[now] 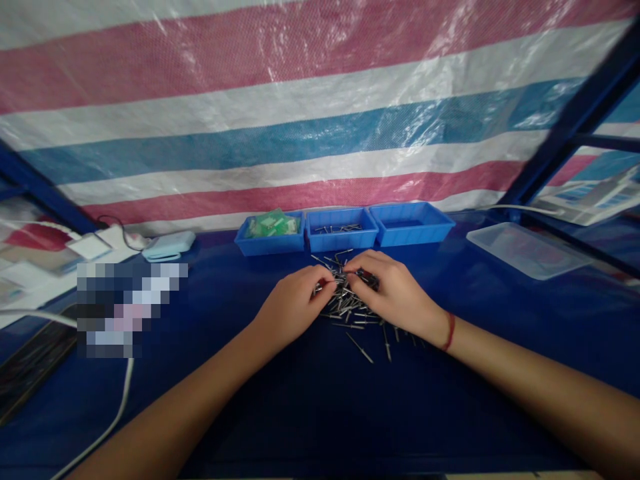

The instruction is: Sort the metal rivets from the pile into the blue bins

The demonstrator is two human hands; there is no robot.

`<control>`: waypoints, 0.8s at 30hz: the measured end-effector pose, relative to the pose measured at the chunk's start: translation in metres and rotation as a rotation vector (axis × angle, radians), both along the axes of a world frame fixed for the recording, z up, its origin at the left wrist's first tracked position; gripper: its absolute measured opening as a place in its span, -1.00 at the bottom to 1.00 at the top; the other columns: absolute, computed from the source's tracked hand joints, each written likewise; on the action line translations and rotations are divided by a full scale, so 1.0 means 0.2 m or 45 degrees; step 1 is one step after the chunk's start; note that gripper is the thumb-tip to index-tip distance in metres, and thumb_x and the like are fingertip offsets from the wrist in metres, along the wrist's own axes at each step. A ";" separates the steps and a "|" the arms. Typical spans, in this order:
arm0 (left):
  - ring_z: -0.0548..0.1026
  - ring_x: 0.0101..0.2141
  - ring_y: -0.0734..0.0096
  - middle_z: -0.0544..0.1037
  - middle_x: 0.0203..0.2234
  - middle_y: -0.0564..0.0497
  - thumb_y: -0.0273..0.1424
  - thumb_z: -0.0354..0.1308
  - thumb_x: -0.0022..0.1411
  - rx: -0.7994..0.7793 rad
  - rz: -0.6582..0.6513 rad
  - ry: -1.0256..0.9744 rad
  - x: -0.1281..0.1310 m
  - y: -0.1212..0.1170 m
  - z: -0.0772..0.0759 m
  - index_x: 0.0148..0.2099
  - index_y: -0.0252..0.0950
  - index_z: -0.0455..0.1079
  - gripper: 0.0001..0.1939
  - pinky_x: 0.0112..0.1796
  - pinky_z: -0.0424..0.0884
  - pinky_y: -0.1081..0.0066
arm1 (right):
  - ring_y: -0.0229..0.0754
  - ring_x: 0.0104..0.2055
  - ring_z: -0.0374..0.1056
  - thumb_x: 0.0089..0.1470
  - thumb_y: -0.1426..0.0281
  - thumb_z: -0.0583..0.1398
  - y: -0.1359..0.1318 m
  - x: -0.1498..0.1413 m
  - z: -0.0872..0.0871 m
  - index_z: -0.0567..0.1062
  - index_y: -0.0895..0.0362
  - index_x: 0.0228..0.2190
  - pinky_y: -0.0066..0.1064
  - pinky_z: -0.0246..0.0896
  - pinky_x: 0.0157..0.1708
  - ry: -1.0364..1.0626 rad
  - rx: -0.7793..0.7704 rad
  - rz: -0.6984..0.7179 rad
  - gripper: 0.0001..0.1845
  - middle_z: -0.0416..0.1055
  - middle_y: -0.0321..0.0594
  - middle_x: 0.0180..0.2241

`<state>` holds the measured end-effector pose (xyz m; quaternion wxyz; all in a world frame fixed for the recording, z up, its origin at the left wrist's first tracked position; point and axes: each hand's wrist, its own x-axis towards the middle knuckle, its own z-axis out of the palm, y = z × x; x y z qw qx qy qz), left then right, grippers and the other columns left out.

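A loose pile of silvery blind rivets lies on the dark blue table, with a few strays along its near side. Over the pile's left edge, my left hand is closed in a pinch, thumb against forefinger, on what looks like a rivet. My right hand, with a red cord at the wrist, reaches in from the other side. Its thumb and forefinger are also pinched on a rivet, close to the left fingertips. The pinched pieces are small and mostly covered by the fingers.
Behind the pile stand three blue bins: the left bin holds green and clear packets, the middle bin some rivets, the right bin nothing visible. A clear plastic lid lies right. A white cable and dark phone-like slab lie left.
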<state>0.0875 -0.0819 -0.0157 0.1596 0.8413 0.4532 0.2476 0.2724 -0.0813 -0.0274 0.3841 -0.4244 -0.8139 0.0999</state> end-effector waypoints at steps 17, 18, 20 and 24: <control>0.28 -0.60 0.60 0.42 -0.47 0.13 -0.37 0.10 0.17 -0.174 0.058 -0.481 0.06 -0.08 0.05 -0.23 -0.26 0.30 -0.89 -0.54 0.20 0.55 | -0.23 -0.37 0.33 0.12 0.31 0.12 -0.08 -0.06 0.02 0.45 0.14 -0.39 -0.38 0.25 -0.35 0.670 -0.296 0.095 -0.83 0.43 -0.24 -0.40; 0.31 -0.58 0.59 0.44 -0.43 0.11 -0.35 0.09 0.18 -0.203 0.058 -0.504 0.06 -0.07 0.04 -0.21 -0.26 0.30 -0.87 -0.53 0.22 0.54 | -0.22 -0.35 0.34 0.12 0.31 0.11 -0.08 -0.06 0.02 0.45 0.13 -0.38 -0.37 0.25 -0.33 0.672 -0.295 0.098 -0.83 0.43 -0.24 -0.39; 0.37 -0.52 0.55 0.47 -0.38 0.08 -0.32 0.09 0.19 -0.242 0.058 -0.525 0.05 -0.06 0.04 -0.19 -0.26 0.33 -0.84 -0.50 0.25 0.53 | -0.21 -0.32 0.35 0.13 0.32 0.11 -0.08 -0.06 0.03 0.46 0.12 -0.38 -0.36 0.26 -0.31 0.650 -0.267 0.101 -0.84 0.43 -0.24 -0.39; 0.43 -0.45 0.49 0.51 -0.37 0.05 -0.30 0.09 0.20 -0.274 0.058 -0.537 0.05 -0.05 0.03 -0.23 -0.28 0.39 -0.83 -0.43 0.30 0.50 | -0.23 -0.34 0.34 0.11 0.35 0.14 -0.09 -0.06 0.04 0.48 0.12 -0.36 -0.37 0.25 -0.34 0.584 -0.185 0.111 -0.87 0.43 -0.23 -0.38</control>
